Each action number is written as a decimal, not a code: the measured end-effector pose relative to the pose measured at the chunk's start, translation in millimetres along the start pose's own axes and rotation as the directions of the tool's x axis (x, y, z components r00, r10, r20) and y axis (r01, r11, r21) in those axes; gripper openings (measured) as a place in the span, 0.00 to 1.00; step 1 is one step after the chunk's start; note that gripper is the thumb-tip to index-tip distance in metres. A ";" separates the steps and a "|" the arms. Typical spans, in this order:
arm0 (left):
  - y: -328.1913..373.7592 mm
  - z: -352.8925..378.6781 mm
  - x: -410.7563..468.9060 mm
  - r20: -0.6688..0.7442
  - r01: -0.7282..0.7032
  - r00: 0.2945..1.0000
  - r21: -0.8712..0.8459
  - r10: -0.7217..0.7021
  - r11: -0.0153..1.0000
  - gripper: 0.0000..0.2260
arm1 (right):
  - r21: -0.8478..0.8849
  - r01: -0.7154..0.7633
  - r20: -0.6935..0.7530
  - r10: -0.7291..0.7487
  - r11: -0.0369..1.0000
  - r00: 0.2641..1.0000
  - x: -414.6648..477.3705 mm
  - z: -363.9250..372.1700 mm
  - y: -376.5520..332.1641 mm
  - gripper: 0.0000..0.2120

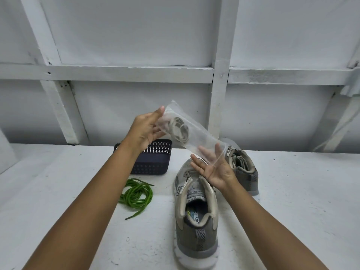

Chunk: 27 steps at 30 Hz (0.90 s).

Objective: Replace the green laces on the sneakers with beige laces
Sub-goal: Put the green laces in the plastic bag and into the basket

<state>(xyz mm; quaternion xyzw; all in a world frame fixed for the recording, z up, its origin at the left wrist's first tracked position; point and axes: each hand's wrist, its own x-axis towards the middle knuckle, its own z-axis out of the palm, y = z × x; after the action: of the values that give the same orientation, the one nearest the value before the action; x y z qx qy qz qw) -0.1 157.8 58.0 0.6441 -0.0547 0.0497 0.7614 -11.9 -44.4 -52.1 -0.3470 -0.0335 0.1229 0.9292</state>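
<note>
Beige laces [178, 129] sit coiled inside a clear plastic bag [196, 139], held in the air above the table [58, 182], approx. centre of view. L hand [146, 131] at the bag's 10 o'clock end: fingers near-straight, laid against the plastic, no clear pinch seen. R hand [214, 168] at its 4 o'clock end: palm up, fingers spread, bag resting on them. Green laces [137, 193] lie loose at 7 o'clock of the bag, so removal looks done. Near sneaker [194, 221] at 6, far sneaker [245, 168] at 4, dark basket [153, 160] at 8. Step, prob.: unpacking. Next needs the bag's mouth found & opened w/ a real pinch.
</note>
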 end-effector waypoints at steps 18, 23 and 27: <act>-77.3 40.9 -35.3 0.087 0.243 0.969 -0.506 -0.232 0.828 0.17 | -0.182 0.025 -0.085 -0.041 0.983 0.996 1.9 7.6 -0.2 0.19; -84.9 40.2 -35.7 0.112 0.206 0.979 -0.525 -0.173 0.826 0.12 | -0.380 0.043 -0.088 -0.083 0.924 0.993 -0.8 19.2 -2.5 0.16; -85.3 35.4 -37.8 0.056 0.174 0.984 -0.511 -0.170 0.842 0.13 | -0.520 0.005 -0.110 -0.073 0.854 0.991 -2.9 26.7 -6.6 0.20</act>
<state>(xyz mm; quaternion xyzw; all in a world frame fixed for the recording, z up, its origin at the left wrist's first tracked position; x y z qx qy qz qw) -25.7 108.6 -25.0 0.4202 -0.0113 -0.0377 0.9066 -17.3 -33.0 -27.6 -0.5909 -0.0137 0.0683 0.8037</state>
